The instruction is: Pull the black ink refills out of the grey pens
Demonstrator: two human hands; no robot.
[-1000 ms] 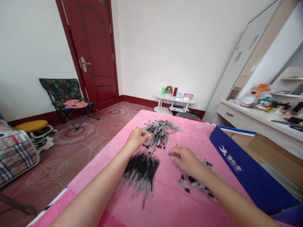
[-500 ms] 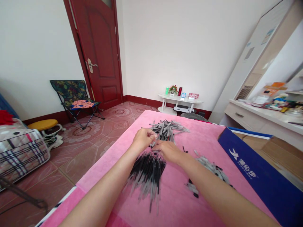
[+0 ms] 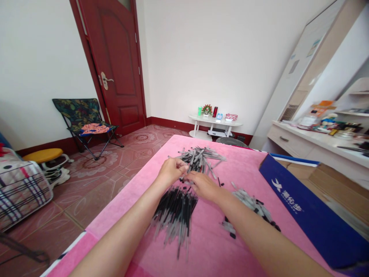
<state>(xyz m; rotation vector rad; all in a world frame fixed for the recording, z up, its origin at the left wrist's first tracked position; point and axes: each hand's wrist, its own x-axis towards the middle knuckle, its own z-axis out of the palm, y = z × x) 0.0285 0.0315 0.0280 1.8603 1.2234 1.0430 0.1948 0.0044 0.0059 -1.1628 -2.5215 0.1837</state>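
My left hand (image 3: 171,170) and my right hand (image 3: 202,184) are close together over the middle of the pink-covered table, fingers pinched. A small dark piece shows between them; the fingers hide what it is. Just beyond lies a jumbled pile of grey and black pens (image 3: 198,156). Nearer to me, below the hands, a fanned heap of pen refills (image 3: 177,207) has dark upper parts and pale, clear lower ends. Beside my right forearm is a group of short translucent pen parts (image 3: 255,206) with black ends, partly covered by the arm.
A blue cardboard box (image 3: 300,204), open on top, stands along the table's right side. The pink cloth (image 3: 219,246) covers the table. Farther off are a white low table (image 3: 215,120), a folding chair (image 3: 83,119) and a dresser (image 3: 288,140).
The view has shifted slightly, so the scene sits a little farther left. Both hands stay pinched together at about the same place, with small finger movement.
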